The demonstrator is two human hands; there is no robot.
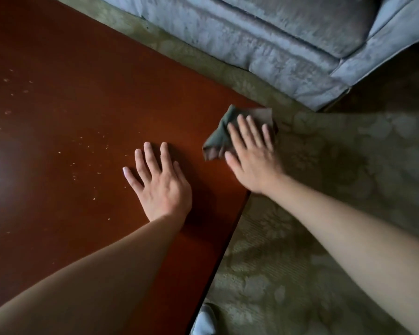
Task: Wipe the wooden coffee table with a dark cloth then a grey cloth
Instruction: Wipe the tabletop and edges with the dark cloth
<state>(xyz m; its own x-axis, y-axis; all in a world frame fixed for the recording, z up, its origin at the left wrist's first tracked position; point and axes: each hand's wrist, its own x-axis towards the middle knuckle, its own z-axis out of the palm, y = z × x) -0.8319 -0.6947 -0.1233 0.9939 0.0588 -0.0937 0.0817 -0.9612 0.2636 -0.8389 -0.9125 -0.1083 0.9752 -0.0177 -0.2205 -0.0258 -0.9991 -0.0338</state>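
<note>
We see the dark cloth (pixel 217 137), crumpled (greenish-grey), on the coffee table's (pixel 70 93) corner under our right hand (pixel 254 157), fingers straight and pressing, while our left hand (pixel 160 183) lies flat on the table, fingers spread.

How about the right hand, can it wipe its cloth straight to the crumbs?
Probably not directly: the left hand lies flat on the table between the crumbs and the cloth under the right hand.

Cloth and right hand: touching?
Touching. The head view shows the right hand lying flat on top of the cloth at the table corner.
</note>
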